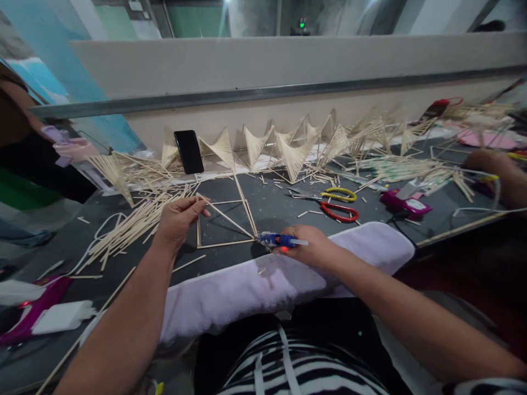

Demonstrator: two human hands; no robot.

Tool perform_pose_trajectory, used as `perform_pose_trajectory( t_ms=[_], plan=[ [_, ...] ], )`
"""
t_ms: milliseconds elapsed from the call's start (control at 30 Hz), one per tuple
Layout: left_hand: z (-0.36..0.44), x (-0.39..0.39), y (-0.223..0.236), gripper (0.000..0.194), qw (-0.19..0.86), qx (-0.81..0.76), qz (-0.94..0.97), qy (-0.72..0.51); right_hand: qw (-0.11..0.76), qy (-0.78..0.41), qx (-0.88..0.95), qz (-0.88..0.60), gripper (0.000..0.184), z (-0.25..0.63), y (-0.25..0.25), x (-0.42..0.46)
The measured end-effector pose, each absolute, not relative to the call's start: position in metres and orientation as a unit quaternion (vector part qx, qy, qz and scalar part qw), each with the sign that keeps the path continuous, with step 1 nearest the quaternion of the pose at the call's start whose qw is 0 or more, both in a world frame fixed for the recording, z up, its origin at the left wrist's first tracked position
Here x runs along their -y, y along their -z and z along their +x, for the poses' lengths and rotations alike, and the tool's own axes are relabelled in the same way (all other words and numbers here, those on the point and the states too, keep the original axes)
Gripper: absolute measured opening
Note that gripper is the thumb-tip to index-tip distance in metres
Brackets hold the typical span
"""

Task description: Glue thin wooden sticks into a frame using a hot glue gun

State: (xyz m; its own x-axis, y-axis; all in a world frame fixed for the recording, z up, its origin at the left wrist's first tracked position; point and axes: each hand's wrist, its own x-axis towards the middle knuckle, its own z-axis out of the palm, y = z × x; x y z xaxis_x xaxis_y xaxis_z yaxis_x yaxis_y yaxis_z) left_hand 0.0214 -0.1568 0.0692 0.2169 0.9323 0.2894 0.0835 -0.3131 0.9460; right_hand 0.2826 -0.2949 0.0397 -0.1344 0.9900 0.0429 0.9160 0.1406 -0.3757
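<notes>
My left hand pinches the upper left end of a thin wooden stick. That stick slants down to the right corner of a frame of wooden sticks standing on the dark table. In my right hand is a blue glue gun, with a clear glue stick jutting from its back and a red light glowing beneath. Its nozzle meets the frame's lower right corner, at the stick's far end. Whether glue is coming out is too small to see.
Loose sticks lie left. Scissors rest right of the frame. A phone and several woven stick shapes line the back. A purple padded cloth covers the front edge. Another person's hand is far right.
</notes>
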Motion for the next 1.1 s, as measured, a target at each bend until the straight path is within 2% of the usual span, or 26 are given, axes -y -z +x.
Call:
perform_pose_trajectory(
  t_ms=[733,1100],
  plan=[
    [0.022,0.159,-0.072,0.016,0.431,-0.389,0.655,-0.484,0.133,-0.13,0.774,-0.605,0.027,0.285,-0.047,0.296],
    [0.021,0.158,-0.069,0.015,0.433,-0.388,0.652,-0.487,0.115,-0.096,0.75,-0.644,0.037,0.286,-0.038,0.294]
  ],
)
